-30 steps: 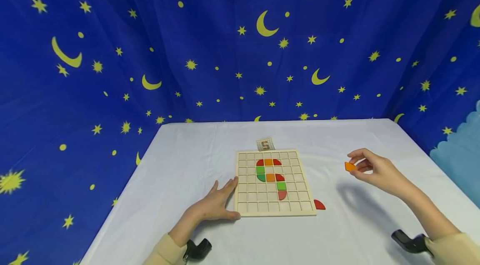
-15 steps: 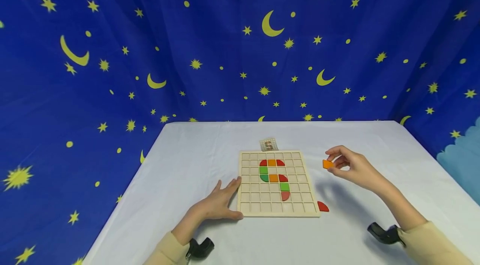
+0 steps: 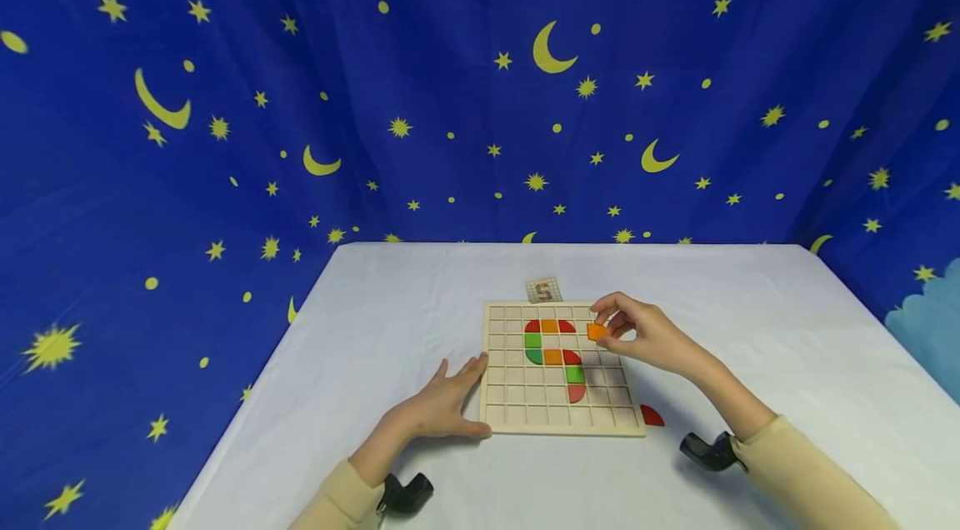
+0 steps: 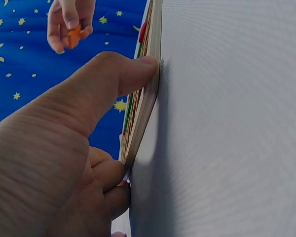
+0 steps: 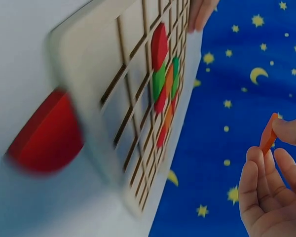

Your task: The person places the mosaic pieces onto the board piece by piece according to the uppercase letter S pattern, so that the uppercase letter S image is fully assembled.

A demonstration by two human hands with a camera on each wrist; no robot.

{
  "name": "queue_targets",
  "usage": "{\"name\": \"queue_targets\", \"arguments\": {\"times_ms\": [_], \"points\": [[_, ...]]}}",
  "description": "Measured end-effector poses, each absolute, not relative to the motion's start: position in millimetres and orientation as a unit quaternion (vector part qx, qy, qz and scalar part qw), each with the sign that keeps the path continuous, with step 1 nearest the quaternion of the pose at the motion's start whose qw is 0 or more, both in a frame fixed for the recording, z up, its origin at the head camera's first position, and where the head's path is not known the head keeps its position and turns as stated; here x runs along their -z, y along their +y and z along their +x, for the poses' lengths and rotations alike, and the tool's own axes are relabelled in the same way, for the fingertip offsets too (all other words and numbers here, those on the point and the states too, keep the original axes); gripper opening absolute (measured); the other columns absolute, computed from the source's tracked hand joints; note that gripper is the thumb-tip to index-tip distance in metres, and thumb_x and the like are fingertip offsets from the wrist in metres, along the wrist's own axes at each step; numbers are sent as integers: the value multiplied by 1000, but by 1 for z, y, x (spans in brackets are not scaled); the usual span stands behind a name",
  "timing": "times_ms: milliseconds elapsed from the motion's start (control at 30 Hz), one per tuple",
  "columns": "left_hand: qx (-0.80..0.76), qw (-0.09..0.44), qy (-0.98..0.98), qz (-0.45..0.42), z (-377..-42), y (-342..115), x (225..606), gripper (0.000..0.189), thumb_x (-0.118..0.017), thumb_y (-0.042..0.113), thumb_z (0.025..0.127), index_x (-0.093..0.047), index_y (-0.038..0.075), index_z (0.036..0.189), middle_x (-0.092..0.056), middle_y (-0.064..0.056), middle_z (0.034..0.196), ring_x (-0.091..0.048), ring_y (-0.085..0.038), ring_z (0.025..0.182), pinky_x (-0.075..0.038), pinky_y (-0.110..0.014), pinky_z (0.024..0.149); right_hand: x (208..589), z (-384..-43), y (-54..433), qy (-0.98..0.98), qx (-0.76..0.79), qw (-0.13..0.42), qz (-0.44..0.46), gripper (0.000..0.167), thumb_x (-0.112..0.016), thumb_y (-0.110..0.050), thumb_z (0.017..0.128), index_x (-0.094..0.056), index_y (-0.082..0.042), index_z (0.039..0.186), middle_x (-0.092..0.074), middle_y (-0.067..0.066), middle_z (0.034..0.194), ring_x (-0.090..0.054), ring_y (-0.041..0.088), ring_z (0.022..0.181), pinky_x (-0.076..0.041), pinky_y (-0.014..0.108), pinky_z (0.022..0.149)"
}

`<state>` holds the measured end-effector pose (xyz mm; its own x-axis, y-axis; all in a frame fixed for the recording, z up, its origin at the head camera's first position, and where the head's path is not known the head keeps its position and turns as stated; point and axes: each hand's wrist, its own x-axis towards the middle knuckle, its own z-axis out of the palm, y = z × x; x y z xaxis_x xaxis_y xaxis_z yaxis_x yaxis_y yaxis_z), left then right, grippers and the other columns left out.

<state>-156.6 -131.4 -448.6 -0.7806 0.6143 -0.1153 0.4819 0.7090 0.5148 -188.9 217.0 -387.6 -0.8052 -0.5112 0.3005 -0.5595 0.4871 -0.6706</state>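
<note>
Over the right part of the wooden grid board (image 3: 525,415), my right hand (image 3: 651,333) pinches an orange square tile (image 3: 597,332) between thumb and fingertips. In the right wrist view, the orange tile (image 5: 269,133) stands on edge in the pinch, above the board's surface. My left hand (image 3: 442,403) touches the board's left edge with spread fingers, its thumb (image 4: 133,74) lying on the rim near the front corner. On the board, red, orange and green tiles form a curving S-like line, with an orange tile (image 3: 552,357) mid-row and a rounded red tile (image 3: 576,392) at its lower end.
A red quarter-round tile (image 3: 651,416) lies on the white cloth by the board's right front corner. Behind the board is a small card (image 3: 543,290) with an S pattern on a grid. A blue star-and-moon curtain (image 3: 480,97) surrounds the table.
My right hand has moved left with the orange tile, from beside the board to over its right part. The left hand stays at the board's edge.
</note>
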Motion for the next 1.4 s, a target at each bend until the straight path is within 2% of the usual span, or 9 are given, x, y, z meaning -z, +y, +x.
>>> {"name": "queue_targets", "arguments": {"times_ms": [167, 433, 767, 1033, 1400], "points": [[-237, 140, 912, 305, -156, -132, 448, 108, -74, 49, 75, -16, -2, 149, -20, -19, 152, -21, -28, 140, 1, -54, 111, 389, -195, 197, -847, -414, 22, 332, 40, -73, -1, 79, -56, -6, 115, -61, 1, 96, -61, 12, 77, -54, 27, 70], [-226, 140, 914, 306, -158, -132, 449, 108, -73, 50, 75, -14, 0, 150, -20, -17, 153, -20, -25, 140, 1, -53, 111, 391, -202, 177, -828, -433, 4, 356, 38, -72, -2, 81, -56, -5, 116, -61, 4, 98, -61, 14, 77, -54, 27, 71], [-228, 144, 913, 307, -158, -131, 449, 109, -74, 50, 75, -14, -2, 150, -19, -18, 153, -20, -26, 140, 0, -54, 111, 395, -204, 162, -826, -431, -14, 364, 39, -72, -3, 82, -54, -1, 117, -60, 8, 98, -57, 15, 73, -53, 28, 67], [-229, 142, 914, 304, -158, -131, 449, 109, -74, 50, 74, -15, -1, 150, -20, -17, 153, -20, -26, 140, 0, -53, 111, 381, -187, 156, -823, -434, -37, 364, 35, -66, 9, 81, -54, 4, 113, -62, 17, 91, -59, 22, 69, -54, 34, 67], [-230, 136, 915, 303, -158, -131, 448, 108, -76, 48, 74, -16, -1, 149, -22, -19, 152, -22, -26, 139, -1, -53, 111, 380, -175, 155, -825, -430, -49, 363, 36, -67, 9, 79, -55, 5, 112, -61, 17, 93, -59, 19, 70, -54, 30, 67]]}}
